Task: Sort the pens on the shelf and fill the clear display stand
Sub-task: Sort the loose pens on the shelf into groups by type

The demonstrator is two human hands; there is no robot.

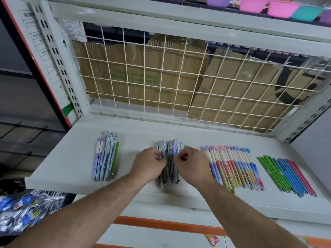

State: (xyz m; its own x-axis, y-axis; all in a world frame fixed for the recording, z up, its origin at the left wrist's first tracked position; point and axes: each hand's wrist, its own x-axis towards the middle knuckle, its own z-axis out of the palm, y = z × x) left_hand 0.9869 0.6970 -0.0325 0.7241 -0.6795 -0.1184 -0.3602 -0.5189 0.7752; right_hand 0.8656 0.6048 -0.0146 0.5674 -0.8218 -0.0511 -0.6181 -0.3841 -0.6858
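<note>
A white metal shelf board (pixel 143 129) fills the middle of the frame, and four groups of pens lie on it in a row from left to right. In the centre sits a loose bundle of grey, lilac and pale-blue pens (pixel 170 154), their capped ends pointing toward the back of the shelf and their tips at the front edge. The left hand (pixel 150 164) has its fingers curled round the left side of this bundle, and the right hand (pixel 192 165) curls in at its right side, thumb and forefinger pinched together on the pens there; exactly which pen each hand holds cannot be told. To the left, well apart, lies a small cluster of patterned pens with round white caps and one green pen (pixel 106 156). Just beside the right hand is a wide, even row of cream-topped pens with pink, yellow and blue barrels (pixel 236 169). At the far right of the shelf lies a fan of thin green, blue and pink refill sticks (pixel 288 176). Behind the shelf stands a white wire grid panel (pixel 179 77) with brown cardboard sheets (pixel 143 72) behind it. Along the top right are pink, purple and teal plastic bowls (pixel 281 8). At the lower left is a heap of blue-and-white packaged goods (pixel 23 208).
</note>
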